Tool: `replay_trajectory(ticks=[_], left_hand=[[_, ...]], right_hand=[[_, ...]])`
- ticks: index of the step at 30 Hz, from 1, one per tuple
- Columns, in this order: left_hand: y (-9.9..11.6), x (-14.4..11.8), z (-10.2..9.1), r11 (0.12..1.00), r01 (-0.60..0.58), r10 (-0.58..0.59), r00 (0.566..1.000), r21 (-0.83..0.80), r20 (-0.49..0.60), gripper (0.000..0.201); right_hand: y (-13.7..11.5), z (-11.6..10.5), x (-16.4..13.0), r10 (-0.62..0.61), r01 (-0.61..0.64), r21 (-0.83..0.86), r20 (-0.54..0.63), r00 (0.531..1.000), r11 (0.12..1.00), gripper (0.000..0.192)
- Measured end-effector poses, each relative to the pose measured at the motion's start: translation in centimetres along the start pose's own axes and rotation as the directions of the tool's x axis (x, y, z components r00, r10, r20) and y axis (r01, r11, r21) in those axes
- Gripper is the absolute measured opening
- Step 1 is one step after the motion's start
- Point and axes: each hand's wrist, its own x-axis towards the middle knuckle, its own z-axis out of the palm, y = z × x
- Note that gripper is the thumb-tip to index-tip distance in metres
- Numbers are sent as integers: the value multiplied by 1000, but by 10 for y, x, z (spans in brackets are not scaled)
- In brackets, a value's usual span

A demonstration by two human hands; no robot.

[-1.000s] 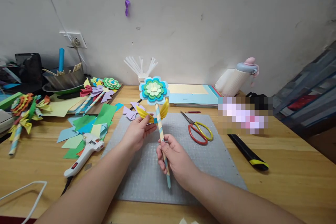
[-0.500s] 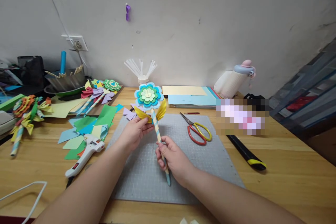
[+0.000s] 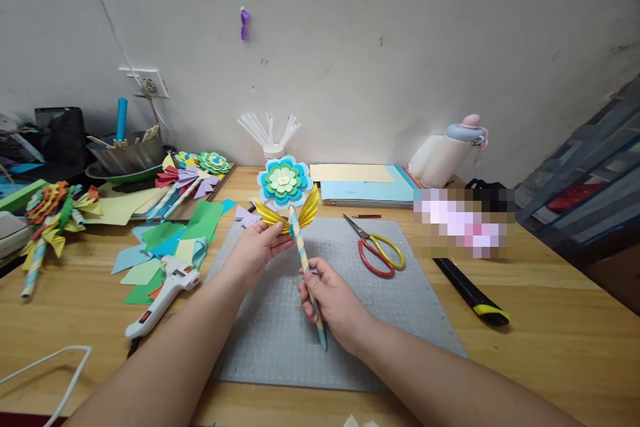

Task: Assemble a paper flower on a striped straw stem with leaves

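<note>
Head view: right hand [image 3: 334, 300] clenched around the striped blue-and-cream paper stem [image 3: 306, 268], grip low on the stick, tilted toward 11 o'clock. Left hand [image 3: 257, 250] pinching the yellow pleated paper leaves [image 3: 287, 213] right where they meet the stem. Layered blue-and-green paper flower head [image 3: 284, 181] on top, held up over the grey cutting mat [image 3: 350, 320]. Red-and-yellow scissors [image 3: 377, 250] at 3 o'clock on the mat, white glue gun [image 3: 163, 293] at 9 on the wooden tabletop [image 3: 550, 340].

Both forearms are bare up to the picture's lower edge, with no sleeve or cuff showing. The left hand [image 3: 257, 250] and the right hand [image 3: 333, 300] wear no gloves, rings, watch or bracelet.
</note>
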Motion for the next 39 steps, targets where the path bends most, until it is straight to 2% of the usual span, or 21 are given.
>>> replay_trajectory(ticks=[25, 39], left_hand=[[1, -1, 0, 999, -6, 6, 1000, 32, 3, 25], [-1, 0, -4, 997, -49, 45, 997, 67, 64, 26]], right_hand=[[2, -2, 2, -11, 11, 5, 20, 1000, 1000, 35], [5, -3, 4, -9, 8, 29, 28, 1000, 1000, 38]])
